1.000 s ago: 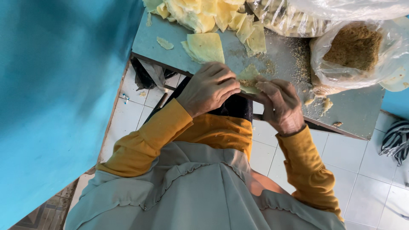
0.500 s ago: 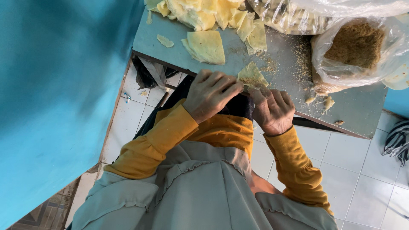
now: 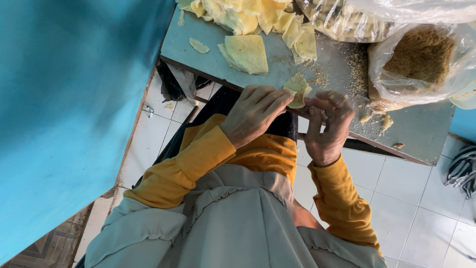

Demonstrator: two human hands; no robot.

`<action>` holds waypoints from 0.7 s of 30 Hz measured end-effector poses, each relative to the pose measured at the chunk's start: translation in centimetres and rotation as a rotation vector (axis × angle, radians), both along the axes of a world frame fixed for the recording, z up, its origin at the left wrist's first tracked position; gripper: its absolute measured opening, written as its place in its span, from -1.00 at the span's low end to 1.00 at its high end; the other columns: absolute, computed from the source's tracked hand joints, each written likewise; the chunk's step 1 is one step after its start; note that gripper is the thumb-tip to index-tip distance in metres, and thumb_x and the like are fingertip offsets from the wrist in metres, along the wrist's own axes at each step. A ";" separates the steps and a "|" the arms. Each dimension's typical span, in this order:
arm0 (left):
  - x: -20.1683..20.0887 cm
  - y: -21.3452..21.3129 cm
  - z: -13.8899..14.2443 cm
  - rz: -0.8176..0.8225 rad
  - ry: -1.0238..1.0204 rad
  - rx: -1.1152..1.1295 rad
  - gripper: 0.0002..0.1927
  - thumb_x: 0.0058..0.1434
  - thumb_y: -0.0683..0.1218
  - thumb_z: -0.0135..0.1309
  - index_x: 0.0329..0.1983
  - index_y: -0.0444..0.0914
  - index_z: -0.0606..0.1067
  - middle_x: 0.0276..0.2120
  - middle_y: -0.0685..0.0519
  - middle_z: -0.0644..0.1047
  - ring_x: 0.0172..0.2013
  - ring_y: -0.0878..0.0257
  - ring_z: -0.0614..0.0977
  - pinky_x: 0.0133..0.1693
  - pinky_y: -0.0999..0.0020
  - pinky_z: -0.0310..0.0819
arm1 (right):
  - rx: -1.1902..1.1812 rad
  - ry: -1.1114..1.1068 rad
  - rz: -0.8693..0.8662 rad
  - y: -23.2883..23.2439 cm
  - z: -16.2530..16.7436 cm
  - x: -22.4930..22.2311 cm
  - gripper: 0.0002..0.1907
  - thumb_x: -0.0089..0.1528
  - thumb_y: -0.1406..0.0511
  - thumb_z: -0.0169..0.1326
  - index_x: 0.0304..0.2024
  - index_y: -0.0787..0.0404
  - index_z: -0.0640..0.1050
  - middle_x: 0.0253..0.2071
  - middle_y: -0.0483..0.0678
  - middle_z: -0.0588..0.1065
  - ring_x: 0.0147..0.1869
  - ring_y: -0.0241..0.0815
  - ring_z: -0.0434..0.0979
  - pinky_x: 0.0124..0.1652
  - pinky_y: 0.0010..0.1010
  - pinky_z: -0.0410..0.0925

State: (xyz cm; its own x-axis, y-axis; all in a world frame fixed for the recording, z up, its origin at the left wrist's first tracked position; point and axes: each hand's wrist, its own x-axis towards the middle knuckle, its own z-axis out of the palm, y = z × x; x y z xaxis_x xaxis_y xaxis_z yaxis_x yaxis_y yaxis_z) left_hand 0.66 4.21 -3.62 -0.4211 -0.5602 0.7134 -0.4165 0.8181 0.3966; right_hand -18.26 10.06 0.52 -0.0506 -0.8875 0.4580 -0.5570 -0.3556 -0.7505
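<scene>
Both hands rose, left hand (image 3: 255, 111) and right hand (image 3: 327, 124) pinching wrapper (image 3: 297, 89); bag (image 3: 421, 59) holds brown crumbs.

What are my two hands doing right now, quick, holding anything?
Left hand: fingers closed on the small yellow wrapper piece at the table edge.
Right hand: fingertips pinching the same wrapper piece from the other side.

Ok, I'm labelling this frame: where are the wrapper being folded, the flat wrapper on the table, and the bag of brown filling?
folded wrapper (image 3: 297, 90), head view, its middle, between both hands' fingertips.
flat wrapper (image 3: 246, 52), head view, centre of the sheet.
bag of brown filling (image 3: 420, 55), head view, the crumbs seen through the plastic.
</scene>
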 end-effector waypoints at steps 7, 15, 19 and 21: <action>-0.2 -0.3 0.2 -0.019 -0.029 -0.022 -0.63 0.33 -0.15 0.22 0.18 -0.24 0.47 0.06 0.09 0.53 0.09 0.18 0.51 0.14 0.20 0.37 | 0.200 -0.019 0.109 -0.4 1.8 -0.4 -0.48 0.45 0.61 -0.08 0.42 0.32 0.16 0.17 0.18 0.54 0.25 -0.12 0.61 0.16 -0.30 0.55; -0.7 -0.8 0.6 -0.022 -0.035 -0.012 -0.72 0.31 -0.17 0.18 0.08 -0.24 0.52 -0.05 0.10 0.53 0.02 0.19 0.51 0.13 0.20 0.35 | -0.033 0.619 0.088 -1.6 2.8 -1.3 -0.36 0.24 0.38 0.31 0.31 0.32 0.33 -0.05 -0.03 0.65 -0.04 -0.06 0.57 0.08 -0.20 0.33; -2.2 -2.0 0.9 0.046 -0.054 0.103 -0.85 0.23 -0.16 0.21 -0.15 -0.23 0.54 -0.21 0.06 0.53 -0.10 0.16 0.53 0.04 0.16 0.36 | 0.105 0.491 0.133 -3.9 3.3 -1.9 -0.44 0.36 0.46 0.26 0.35 0.25 0.33 -0.12 -0.04 0.65 -0.06 -0.21 0.62 0.00 -0.36 0.46; -2.7 -2.9 1.2 0.054 -0.112 0.212 -0.89 0.21 -0.16 0.22 -0.23 -0.22 0.55 -0.26 0.05 0.53 -0.15 0.16 0.53 -0.02 0.19 0.40 | 0.336 0.310 0.219 -5.1 4.0 -2.2 -0.41 0.34 0.46 0.22 0.35 0.27 0.28 -0.14 0.00 0.64 -0.11 -0.26 0.67 -0.15 -0.47 0.51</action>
